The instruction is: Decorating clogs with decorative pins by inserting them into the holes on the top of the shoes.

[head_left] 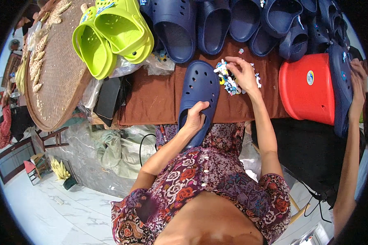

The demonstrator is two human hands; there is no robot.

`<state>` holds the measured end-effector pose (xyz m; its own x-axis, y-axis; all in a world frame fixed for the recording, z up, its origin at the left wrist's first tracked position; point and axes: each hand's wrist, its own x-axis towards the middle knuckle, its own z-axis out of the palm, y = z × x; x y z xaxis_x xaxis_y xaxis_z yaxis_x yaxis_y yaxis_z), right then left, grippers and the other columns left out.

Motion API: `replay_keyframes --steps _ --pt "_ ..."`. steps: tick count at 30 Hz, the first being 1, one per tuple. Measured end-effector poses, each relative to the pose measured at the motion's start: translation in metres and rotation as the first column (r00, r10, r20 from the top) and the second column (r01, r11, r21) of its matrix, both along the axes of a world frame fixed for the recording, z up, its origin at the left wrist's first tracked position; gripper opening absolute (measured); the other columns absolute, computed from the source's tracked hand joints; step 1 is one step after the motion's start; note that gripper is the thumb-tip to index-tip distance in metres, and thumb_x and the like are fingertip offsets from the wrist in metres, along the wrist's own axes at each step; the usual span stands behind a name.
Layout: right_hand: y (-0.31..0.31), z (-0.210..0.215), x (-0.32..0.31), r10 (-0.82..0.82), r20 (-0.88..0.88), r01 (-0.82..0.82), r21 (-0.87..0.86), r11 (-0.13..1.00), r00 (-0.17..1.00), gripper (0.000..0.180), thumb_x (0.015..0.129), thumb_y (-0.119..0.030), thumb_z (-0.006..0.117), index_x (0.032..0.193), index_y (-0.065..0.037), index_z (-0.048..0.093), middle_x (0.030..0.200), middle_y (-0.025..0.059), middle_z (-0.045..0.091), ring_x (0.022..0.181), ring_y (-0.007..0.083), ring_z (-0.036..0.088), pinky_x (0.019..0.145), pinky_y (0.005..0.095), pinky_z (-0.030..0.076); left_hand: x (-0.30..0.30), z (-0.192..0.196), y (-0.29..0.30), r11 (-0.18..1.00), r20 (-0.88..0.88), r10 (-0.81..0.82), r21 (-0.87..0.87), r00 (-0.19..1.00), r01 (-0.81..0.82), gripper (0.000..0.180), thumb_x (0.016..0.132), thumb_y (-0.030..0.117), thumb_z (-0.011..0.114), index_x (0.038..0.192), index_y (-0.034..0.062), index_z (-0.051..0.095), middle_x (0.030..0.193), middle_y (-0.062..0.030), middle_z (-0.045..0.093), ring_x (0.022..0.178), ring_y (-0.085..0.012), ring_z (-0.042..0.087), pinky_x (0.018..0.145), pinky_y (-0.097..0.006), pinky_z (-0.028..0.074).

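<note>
A navy clog (201, 77) with round holes in its upper lies toe-away at the table's front edge. My left hand (195, 117) is closed round it near the opening, thumb on top of the upper. To the right of the clog is a small pile of white, blue and yellow shoe charms (233, 87). Over that pile my right hand (246, 76) is bent down, its fingertips drawn together. Whatever those fingertips pinch is too small to make out. One loose charm (241, 51) lies farther back on the brown cloth (151, 96).
Several navy clogs (173, 30) line the back, beside lime-green clogs (124, 30). At the right, another person's hand (357, 77) holds a navy clog (340, 90) by a red plastic tub (306, 94). A round woven tray (57, 61) and black box (109, 98) are left.
</note>
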<state>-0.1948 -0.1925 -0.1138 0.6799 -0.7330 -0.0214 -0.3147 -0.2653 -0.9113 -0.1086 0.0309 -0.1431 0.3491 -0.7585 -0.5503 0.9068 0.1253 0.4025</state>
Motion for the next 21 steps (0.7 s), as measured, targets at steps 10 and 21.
replay_keyframes --steps 10,21 --pt "0.012 0.013 0.003 0.009 0.170 -0.031 0.122 0.992 0.985 0.019 0.096 -0.007 0.062 0.112 -0.001 0.069 0.097 0.0034 0.070 0.086 0.0093 0.063 0.078 0.0246 0.051 0.001 -0.017 0.007 0.999 0.004 -0.034 -0.035 0.999 0.035 0.009 0.075 0.006 0.062 0.067 0.0062 0.065 0.080 -0.0047 0.068 0.076 -0.0192 0.063 0.078 -0.035 0.051" --pt "0.051 0.004 0.028 0.055 0.176 -0.080 0.140 0.987 0.983 0.026 0.096 -0.010 0.062 0.122 -0.006 0.067 0.093 -0.0010 0.066 0.082 0.0073 0.058 0.074 0.0229 0.048 0.002 -0.023 0.007 0.997 -0.066 -0.047 -0.067 0.997 0.043 0.006 0.074 0.004 0.062 0.074 0.0028 0.067 0.079 -0.0054 0.068 0.073 -0.0189 0.063 0.074 -0.034 0.050"
